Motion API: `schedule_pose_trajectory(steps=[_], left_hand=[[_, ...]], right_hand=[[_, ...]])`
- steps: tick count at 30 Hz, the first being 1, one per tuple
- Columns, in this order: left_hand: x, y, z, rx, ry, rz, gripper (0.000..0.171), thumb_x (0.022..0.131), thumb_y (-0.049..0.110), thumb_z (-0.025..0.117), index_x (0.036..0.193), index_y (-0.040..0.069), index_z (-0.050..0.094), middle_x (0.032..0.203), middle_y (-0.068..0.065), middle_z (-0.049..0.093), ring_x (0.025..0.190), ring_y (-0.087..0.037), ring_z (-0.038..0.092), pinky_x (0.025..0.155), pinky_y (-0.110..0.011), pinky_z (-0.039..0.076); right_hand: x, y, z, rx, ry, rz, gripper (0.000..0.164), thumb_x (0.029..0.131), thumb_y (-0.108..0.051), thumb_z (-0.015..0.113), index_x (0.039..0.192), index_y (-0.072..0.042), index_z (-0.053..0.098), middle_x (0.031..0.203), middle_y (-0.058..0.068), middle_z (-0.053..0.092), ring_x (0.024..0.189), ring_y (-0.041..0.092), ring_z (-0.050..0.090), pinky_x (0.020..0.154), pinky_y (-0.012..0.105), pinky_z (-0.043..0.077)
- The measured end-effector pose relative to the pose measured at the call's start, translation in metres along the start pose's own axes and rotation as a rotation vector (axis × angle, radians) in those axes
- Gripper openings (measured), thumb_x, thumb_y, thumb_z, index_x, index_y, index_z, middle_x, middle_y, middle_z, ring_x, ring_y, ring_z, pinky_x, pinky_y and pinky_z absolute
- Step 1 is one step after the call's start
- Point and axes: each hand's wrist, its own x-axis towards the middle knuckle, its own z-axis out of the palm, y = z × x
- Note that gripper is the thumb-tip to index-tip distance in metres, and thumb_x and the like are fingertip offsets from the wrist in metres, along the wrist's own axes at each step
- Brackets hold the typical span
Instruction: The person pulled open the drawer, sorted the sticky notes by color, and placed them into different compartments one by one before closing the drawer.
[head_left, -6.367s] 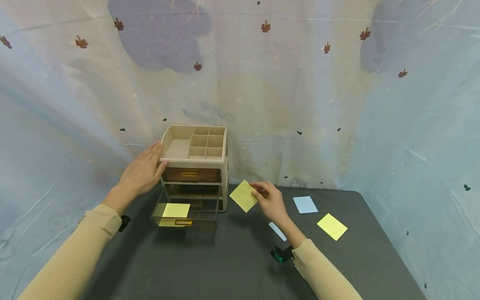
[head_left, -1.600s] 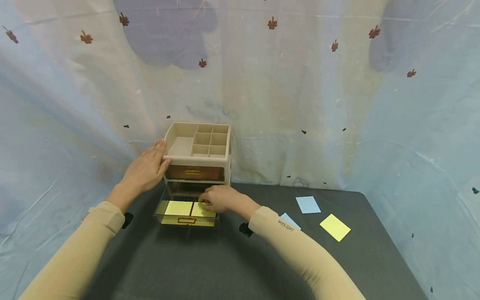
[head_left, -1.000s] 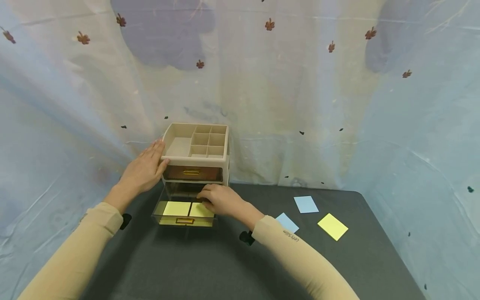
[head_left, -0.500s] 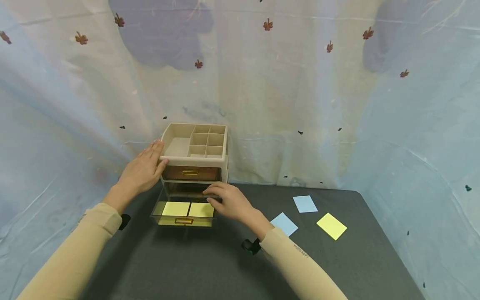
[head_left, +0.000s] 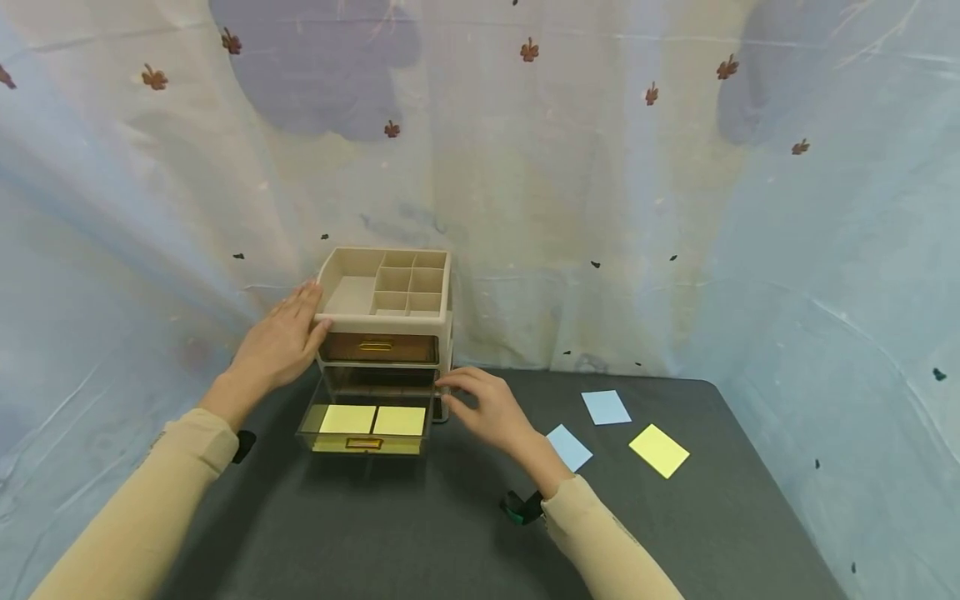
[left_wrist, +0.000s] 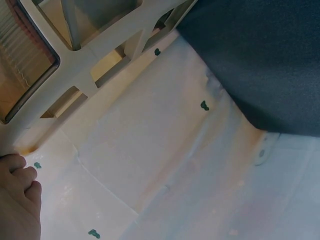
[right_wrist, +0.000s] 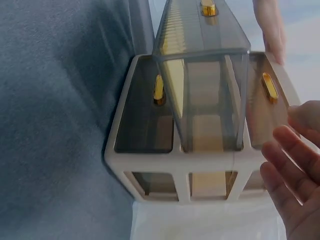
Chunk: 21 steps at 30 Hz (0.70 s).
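A beige desktop organizer (head_left: 382, 321) stands at the back of the dark table, its middle see-through drawer (right_wrist: 205, 40) pulled out. Two yellow sticky note pads lie side by side in that drawer, one on the left (head_left: 347, 419) and one on the right (head_left: 400, 422). My left hand (head_left: 276, 343) rests flat against the organizer's upper left side, fingers straight. Just right of the drawer, my right hand (head_left: 491, 410) hovers with loosely bent fingers and holds nothing. In the right wrist view its fingers (right_wrist: 287, 160) are spread beside the organizer.
On the table's right side lie two blue sticky notes, one further back (head_left: 606, 407) and one nearer (head_left: 569, 447), plus a yellow sticky note pad (head_left: 658, 451). The organizer's top has small compartments. A patterned curtain (head_left: 555, 208) hangs directly behind the table.
My right hand has put a second yellow sticky note pad into the drawer beside the first, let go, and drawn back to the right. My left hand has stayed on the organizer.
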Motion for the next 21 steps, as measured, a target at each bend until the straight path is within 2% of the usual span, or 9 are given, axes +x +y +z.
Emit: schedule_pose_trajectory(steps=[8,16,21], left_hand=[[-0.001,0.001,-0.001,0.012,0.000,-0.002,0.074,0.114,0.047,0.027,0.166,0.000,0.005,0.171,-0.025,0.011,0.157,-0.046,0.015,0.127,-0.061,0.015],[-0.001,0.001,-0.001,0.004,0.002,0.001,0.074,0.114,0.046,0.027,0.166,-0.002,0.006,0.171,-0.025,0.010,0.157,-0.045,0.014,0.127,-0.062,0.016],[-0.001,0.000,0.000,0.002,0.003,0.000,0.073,0.114,0.046,0.027,0.166,-0.002,0.007,0.172,-0.025,0.009,0.157,-0.045,0.014,0.127,-0.062,0.016]], right_hand=[[-0.020,0.012,-0.012,-0.023,0.073,0.037,0.023,0.097,-0.009,0.074,0.121,-0.009,0.076,0.122,0.005,0.072,0.102,0.022,0.072,0.086,0.033,0.062],[-0.045,0.034,-0.026,0.017,0.157,0.098,0.024,0.095,-0.004,0.076,0.119,-0.005,0.076,0.120,0.010,0.073,0.101,0.027,0.072,0.081,0.047,0.063],[-0.064,0.044,-0.038,0.012,0.188,0.144,0.025,0.095,-0.003,0.075,0.120,-0.004,0.075,0.120,0.011,0.072,0.099,0.029,0.072,0.080,0.049,0.063]])
